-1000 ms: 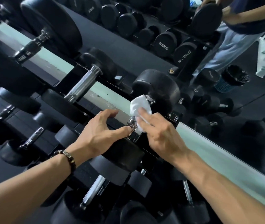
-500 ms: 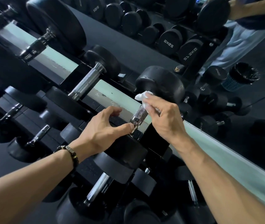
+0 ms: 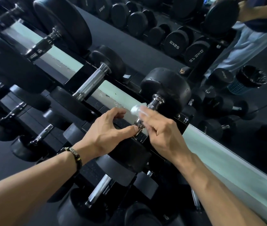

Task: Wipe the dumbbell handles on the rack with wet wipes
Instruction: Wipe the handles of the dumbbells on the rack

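A person stands at a dumbbell rack [image 3: 147, 133] with both hands on one dumbbell. This dumbbell sits on the top row of the rack, near its right end, close to the pale strip along the bottom of the mirror [image 3: 227, 162].

The right hand [image 3: 160, 129] holds a white wet wipe [image 3: 137, 109]. Its fingers are curled round the wipe and press it on the shiny metal handle [image 3: 154, 105] of the dumbbell. The fingers look blurry, so I cannot tell just how they lie. A bit of the wipe sticks out to the left of the handle.

The left hand [image 3: 106, 132] rests on the near black weight [image 3: 126, 157] of the same dumbbell. Its fingers are bent and partly spread, holding nothing, and its thumb tip touches the near end of the handle. It looks like it is keeping the dumbbell from rolling.

The far black weight [image 3: 167, 90] sits just past the wipe.

I think the step in hand is rubbing this one handle clean. The part near the far weight is bare and shiny, and the wipe is in the middle.

Next, the wipe should go all the way round the handle and along it, end to end. Then the hands can go to the next dumbbell to the left, with its own handle [image 3: 90, 84], which nobody is touching. More dumbbells wait on the lower rows too.
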A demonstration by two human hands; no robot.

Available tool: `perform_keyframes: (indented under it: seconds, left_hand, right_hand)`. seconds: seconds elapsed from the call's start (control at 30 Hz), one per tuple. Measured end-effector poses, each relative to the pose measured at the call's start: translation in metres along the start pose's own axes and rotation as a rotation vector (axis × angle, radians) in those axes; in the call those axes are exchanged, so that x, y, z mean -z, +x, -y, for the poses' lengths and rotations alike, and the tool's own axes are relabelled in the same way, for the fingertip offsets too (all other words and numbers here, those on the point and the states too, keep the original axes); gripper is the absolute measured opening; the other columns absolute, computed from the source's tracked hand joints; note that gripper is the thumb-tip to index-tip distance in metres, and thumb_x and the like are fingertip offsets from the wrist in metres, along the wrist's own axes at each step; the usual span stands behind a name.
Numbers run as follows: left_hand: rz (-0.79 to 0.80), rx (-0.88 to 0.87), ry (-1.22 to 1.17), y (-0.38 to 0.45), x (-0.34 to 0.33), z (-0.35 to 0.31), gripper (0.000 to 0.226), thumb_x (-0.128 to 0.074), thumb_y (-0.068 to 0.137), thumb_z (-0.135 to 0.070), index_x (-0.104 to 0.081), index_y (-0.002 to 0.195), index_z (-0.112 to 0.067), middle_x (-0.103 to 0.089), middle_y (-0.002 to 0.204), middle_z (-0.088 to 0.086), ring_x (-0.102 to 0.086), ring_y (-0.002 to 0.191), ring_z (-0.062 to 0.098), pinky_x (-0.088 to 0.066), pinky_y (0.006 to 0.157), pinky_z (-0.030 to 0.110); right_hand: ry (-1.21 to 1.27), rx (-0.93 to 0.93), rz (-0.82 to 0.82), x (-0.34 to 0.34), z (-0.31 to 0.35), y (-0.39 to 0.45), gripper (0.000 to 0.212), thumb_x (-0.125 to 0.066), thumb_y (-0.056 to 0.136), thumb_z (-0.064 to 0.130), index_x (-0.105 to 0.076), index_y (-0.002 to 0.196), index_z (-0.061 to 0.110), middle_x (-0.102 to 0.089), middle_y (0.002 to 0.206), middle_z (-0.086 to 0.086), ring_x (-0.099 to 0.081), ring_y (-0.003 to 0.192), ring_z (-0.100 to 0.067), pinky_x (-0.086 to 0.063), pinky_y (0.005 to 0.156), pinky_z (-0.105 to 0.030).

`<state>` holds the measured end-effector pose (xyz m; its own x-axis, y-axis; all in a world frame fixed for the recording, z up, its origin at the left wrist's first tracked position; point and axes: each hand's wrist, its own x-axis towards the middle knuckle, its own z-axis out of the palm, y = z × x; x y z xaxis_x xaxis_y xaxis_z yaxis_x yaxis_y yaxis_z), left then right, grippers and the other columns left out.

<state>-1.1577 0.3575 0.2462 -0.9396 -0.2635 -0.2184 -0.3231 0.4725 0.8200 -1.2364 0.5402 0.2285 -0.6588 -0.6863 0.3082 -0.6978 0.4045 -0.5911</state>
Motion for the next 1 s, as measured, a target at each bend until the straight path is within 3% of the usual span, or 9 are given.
perform_keyframes:
  seconds: [0.17, 0.3, 0.4, 0.53, 0.6, 0.7, 0.8, 0.93, 1.0]
  left_hand:
    - [-0.011, 0.009, -0.022, 0.0, 0.0, 0.0, 0.091, -0.054, 0.05, -0.077, -0.055, 0.129, -0.033, -0.058, 0.118, -0.02, -0.054, 0.111, -0.001, -0.033, 0.084, 0.007]
    - [-0.007, 0.0, -0.019, -0.001, 0.0, 0.001, 0.09, -0.054, 0.052, -0.078, -0.054, 0.129, -0.033, -0.057, 0.119, -0.02, -0.053, 0.111, -0.002, -0.035, 0.086, 0.01]
    - [-0.015, 0.005, -0.031, 0.0, -0.001, 0.003, 0.091, -0.055, 0.052, -0.078, -0.054, 0.13, -0.031, -0.059, 0.119, -0.02, -0.054, 0.112, -0.001, -0.037, 0.089, 0.015]
    - [-0.016, -0.003, -0.032, 0.0, -0.002, 0.003, 0.089, -0.055, 0.052, -0.078, -0.054, 0.128, -0.033, -0.059, 0.117, -0.021, -0.054, 0.111, -0.002, -0.036, 0.085, 0.011]
    - [-0.022, 0.002, -0.04, 0.0, -0.002, 0.005, 0.088, -0.055, 0.051, -0.078, -0.055, 0.127, -0.034, -0.058, 0.116, -0.023, -0.055, 0.11, -0.002, -0.037, 0.086, 0.014]
    - [-0.019, 0.008, -0.051, -0.001, -0.002, 0.004, 0.089, -0.055, 0.051, -0.078, -0.055, 0.128, -0.034, -0.059, 0.116, -0.022, -0.055, 0.11, -0.001, -0.04, 0.089, 0.021]
    - [-0.021, 0.003, -0.049, 0.0, -0.001, 0.004, 0.088, -0.055, 0.051, -0.078, -0.055, 0.127, -0.033, -0.059, 0.114, -0.022, -0.056, 0.109, 0.0, -0.042, 0.091, 0.022]
    - [-0.021, -0.001, -0.054, 0.002, -0.003, 0.004, 0.088, -0.055, 0.05, -0.078, -0.056, 0.125, -0.032, -0.06, 0.112, -0.022, -0.056, 0.107, -0.001, -0.041, 0.087, 0.019]
    - [-0.024, -0.006, -0.046, 0.001, -0.002, 0.003, 0.088, -0.055, 0.05, -0.078, -0.056, 0.126, -0.031, -0.06, 0.113, -0.021, -0.056, 0.106, -0.001, -0.041, 0.086, 0.017]
  right_hand:
    - [-0.106, 0.157, 0.069, 0.019, -0.002, 0.012, 0.042, -0.055, 0.098, 0.0, -0.063, 0.135, 0.018, -0.062, 0.139, 0.008, -0.064, 0.121, -0.016, -0.06, 0.088, -0.039]
    - [-0.269, 0.167, -0.228, 0.024, 0.0, 0.004, 0.035, -0.064, 0.092, -0.007, -0.063, 0.127, -0.002, -0.073, 0.115, -0.011, -0.074, 0.096, -0.025, -0.06, 0.078, -0.033]
    - [-0.366, 0.149, -0.4, 0.018, -0.007, 0.005, 0.025, -0.061, 0.094, -0.009, -0.069, 0.118, -0.006, -0.072, 0.116, -0.016, -0.073, 0.103, -0.024, -0.061, 0.083, -0.033]
    - [-0.353, 0.148, -0.551, 0.023, -0.005, -0.004, 0.021, -0.061, 0.094, -0.01, -0.072, 0.111, -0.006, -0.073, 0.111, -0.016, -0.075, 0.094, -0.022, -0.061, 0.081, -0.028]
    - [-0.404, 0.133, -0.503, 0.026, -0.006, -0.005, 0.02, -0.064, 0.094, -0.006, -0.075, 0.109, -0.001, -0.075, 0.107, -0.011, -0.075, 0.085, -0.019, -0.059, 0.071, -0.025]
    - [-0.508, 0.049, -0.269, 0.016, -0.008, -0.002, 0.023, -0.068, 0.09, 0.002, -0.074, 0.113, 0.005, -0.068, 0.083, -0.003, -0.064, 0.061, -0.023, -0.048, 0.045, -0.028]
    - [-0.486, 0.02, -0.188, 0.012, -0.005, 0.012, 0.034, -0.066, 0.087, 0.001, -0.069, 0.121, 0.005, -0.056, 0.073, -0.007, -0.056, 0.058, -0.026, -0.048, 0.047, -0.031]
    - [-0.405, 0.001, -0.143, 0.007, -0.004, 0.014, 0.037, -0.049, 0.094, 0.008, -0.067, 0.124, -0.001, -0.055, 0.075, -0.01, -0.054, 0.053, -0.027, -0.047, 0.046, -0.031]
    - [-0.318, -0.027, -0.089, 0.002, 0.005, -0.002, 0.032, -0.052, 0.096, 0.004, -0.065, 0.124, -0.006, -0.055, 0.074, -0.009, -0.051, 0.053, -0.023, -0.046, 0.046, -0.032]
